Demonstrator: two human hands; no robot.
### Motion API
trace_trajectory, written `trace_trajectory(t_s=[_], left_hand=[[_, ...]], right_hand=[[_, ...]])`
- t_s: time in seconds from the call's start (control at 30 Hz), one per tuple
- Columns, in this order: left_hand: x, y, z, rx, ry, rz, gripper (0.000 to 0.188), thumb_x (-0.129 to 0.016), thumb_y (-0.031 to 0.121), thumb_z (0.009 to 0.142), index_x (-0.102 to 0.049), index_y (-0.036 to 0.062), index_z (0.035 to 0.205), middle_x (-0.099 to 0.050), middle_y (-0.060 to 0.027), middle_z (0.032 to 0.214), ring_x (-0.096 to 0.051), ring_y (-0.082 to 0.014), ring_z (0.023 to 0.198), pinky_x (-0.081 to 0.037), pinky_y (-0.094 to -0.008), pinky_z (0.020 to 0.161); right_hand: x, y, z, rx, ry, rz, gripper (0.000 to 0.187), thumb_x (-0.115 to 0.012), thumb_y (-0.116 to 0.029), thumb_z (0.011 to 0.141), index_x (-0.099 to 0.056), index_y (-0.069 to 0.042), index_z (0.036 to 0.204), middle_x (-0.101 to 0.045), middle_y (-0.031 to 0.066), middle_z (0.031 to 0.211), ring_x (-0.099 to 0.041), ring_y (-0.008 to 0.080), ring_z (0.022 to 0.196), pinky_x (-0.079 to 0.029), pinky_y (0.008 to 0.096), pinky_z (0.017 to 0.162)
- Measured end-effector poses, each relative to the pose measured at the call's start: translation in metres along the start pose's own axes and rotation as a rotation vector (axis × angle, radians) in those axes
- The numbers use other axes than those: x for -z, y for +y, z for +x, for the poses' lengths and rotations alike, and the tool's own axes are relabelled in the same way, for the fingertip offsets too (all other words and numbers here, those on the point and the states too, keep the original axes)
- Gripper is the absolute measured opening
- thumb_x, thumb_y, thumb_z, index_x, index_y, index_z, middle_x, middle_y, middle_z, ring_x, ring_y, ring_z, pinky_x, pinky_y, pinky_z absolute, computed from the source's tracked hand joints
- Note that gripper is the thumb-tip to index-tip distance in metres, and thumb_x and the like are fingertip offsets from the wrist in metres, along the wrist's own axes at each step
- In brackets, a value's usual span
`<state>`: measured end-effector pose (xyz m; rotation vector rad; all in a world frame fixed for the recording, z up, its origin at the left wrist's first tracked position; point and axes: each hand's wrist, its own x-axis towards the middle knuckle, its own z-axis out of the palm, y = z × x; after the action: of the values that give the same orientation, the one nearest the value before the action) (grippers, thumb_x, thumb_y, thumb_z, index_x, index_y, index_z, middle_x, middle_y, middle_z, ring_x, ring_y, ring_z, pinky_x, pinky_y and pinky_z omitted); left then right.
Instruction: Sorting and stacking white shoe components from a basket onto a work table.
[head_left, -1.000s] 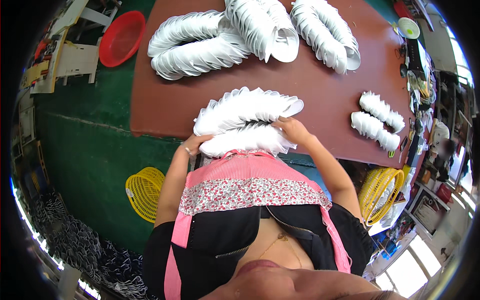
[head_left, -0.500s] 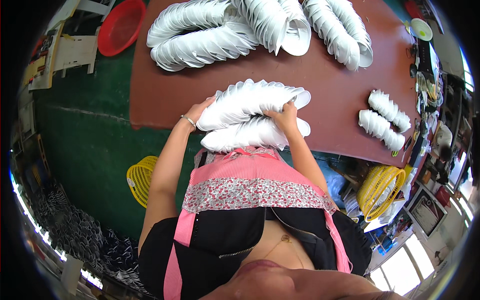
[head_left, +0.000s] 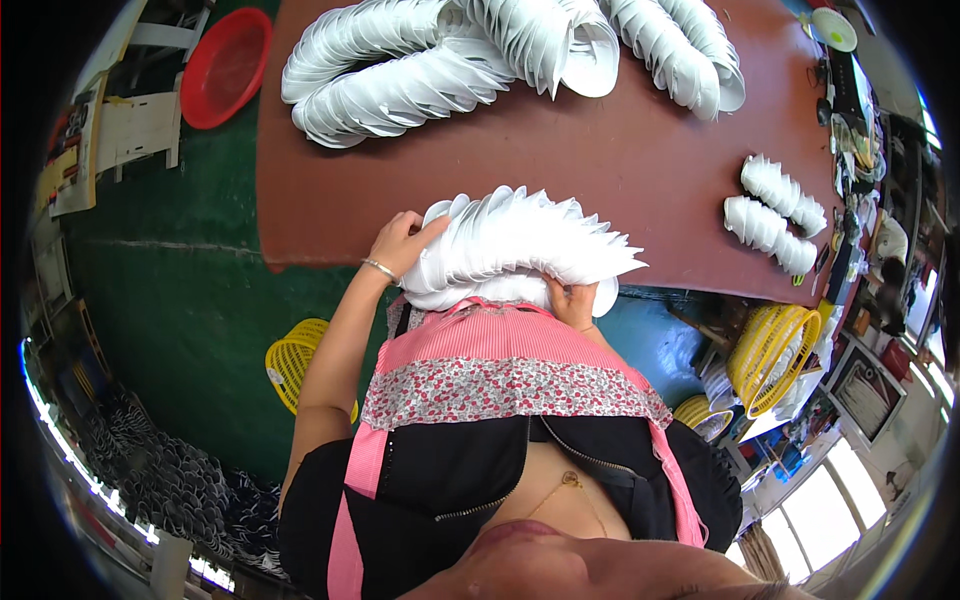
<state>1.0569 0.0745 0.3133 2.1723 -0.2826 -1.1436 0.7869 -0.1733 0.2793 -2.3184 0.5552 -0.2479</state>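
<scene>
A long curved stack of nested white cupped pieces lies at the near edge of the table, against my pink apron. They look like thin shoe parts, but I cannot tell the exact kind. My left hand holds the stack's left end, thumb and fingers over its outer edge. Below the stack's right half, my right hand grips its near underside, with some fingers hidden by the white pieces. Part of a second white row shows beneath, between the stack and the apron.
Larger white stacks lie along the far side of the reddish-brown table. Two short stacks sit at its right. A red basin is at far left. Yellow baskets stand left and right of me.
The stack's right end has swung nearer and lower, its pieces fanning into points. My right hand has moved down from its top to its near underside. The left hand has shifted slightly onto its end.
</scene>
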Motion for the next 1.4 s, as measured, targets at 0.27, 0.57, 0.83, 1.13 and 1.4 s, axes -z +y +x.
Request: trace_trajectory(t_s=[0.27,0.57,0.83,1.13,1.4], left_hand=[[0.007,0.019,0.013,-0.027,0.086,-0.203,0.042,-0.065,0.034,0.089,-0.066,0.0026,0.117,-0.069,-0.0162,0.107,-0.066,-0.0282,0.101,-0.051,-0.0366,0.088],[0.021,0.02,0.023,-0.546,-0.098,-0.046,0.038,-0.047,0.001,0.083,-0.076,0.0102,0.106,-0.055,-0.0165,0.132,-0.058,-0.0299,0.12,-0.045,-0.0351,0.102],[0.019,0.016,0.029,-0.56,-0.13,0.083,0.034,-0.046,0.001,0.084,-0.076,0.0098,0.098,-0.051,-0.0181,0.135,-0.061,-0.0324,0.115,-0.045,-0.0398,0.104],[0.023,0.026,0.033,-0.488,-0.11,0.235,0.025,-0.048,0.007,0.084,-0.071,0.0122,0.093,-0.051,-0.0174,0.136,-0.06,-0.0369,0.114,-0.047,-0.0428,0.101],[0.009,0.045,0.028,-0.38,-0.036,0.275,0.03,-0.069,0.038,0.087,-0.07,0.0082,0.089,-0.054,-0.0179,0.131,-0.059,-0.0365,0.115,-0.048,-0.0425,0.099]], right_hand=[[0.001,-0.014,0.0,0.015,0.069,-0.04,0.04,-0.076,-0.012,0.077,-0.071,-0.008,0.117,-0.064,0.0209,0.123,-0.056,0.0444,0.115,-0.037,0.0532,0.102],[-0.001,-0.013,0.0,0.033,0.071,-0.094,0.041,-0.077,-0.013,0.076,-0.07,-0.008,0.117,-0.064,0.0196,0.122,-0.055,0.0437,0.114,-0.038,0.053,0.099],[-0.003,-0.007,-0.001,0.043,0.072,-0.102,0.045,-0.078,-0.015,0.077,-0.068,-0.008,0.12,-0.061,0.0204,0.126,-0.052,0.0444,0.117,-0.037,0.0537,0.1],[-0.001,-0.014,0.006,0.015,0.054,-0.098,0.041,-0.078,-0.016,0.08,-0.069,-0.006,0.119,-0.062,0.019,0.128,-0.051,0.0424,0.121,-0.034,0.0513,0.105],[0.001,-0.017,0.011,0.01,0.072,-0.102,0.044,-0.079,-0.018,0.078,-0.068,-0.006,0.12,-0.06,0.0204,0.127,-0.05,0.0447,0.12,-0.035,0.0543,0.103]])
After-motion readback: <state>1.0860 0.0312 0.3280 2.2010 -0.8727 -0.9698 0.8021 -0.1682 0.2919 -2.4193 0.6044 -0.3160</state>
